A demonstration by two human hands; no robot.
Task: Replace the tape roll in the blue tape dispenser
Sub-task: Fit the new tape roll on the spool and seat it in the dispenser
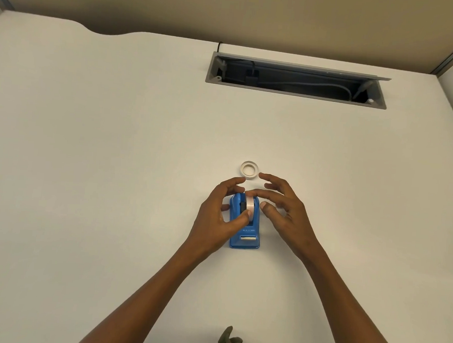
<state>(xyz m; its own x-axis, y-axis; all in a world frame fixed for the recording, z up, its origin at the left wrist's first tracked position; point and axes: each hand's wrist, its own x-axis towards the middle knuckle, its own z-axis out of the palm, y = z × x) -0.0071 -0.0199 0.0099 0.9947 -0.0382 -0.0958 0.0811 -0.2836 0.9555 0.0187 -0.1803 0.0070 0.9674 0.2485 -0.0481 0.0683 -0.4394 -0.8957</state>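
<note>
Blue tape dispenser (245,227) stands upright on white desk (113,163), cutter end toward the person. Tape roll (250,205) seated in dispenser's top slot, pale pinkish, on edge. Left hand (218,213) wraps dispenser's left side, thumb tip on the roll's near face, fingers curled over the far top; a loose hold, not a tight clamp. Right hand (284,210) just right of dispenser, fingers spread and half open, index fingertip touching the roll's top, thumb close beside dispenser's right wall; contact there unclear. Spare white ring (249,169) lies flat just beyond dispenser. Cable tray (296,79) well beyond dispenser.
</note>
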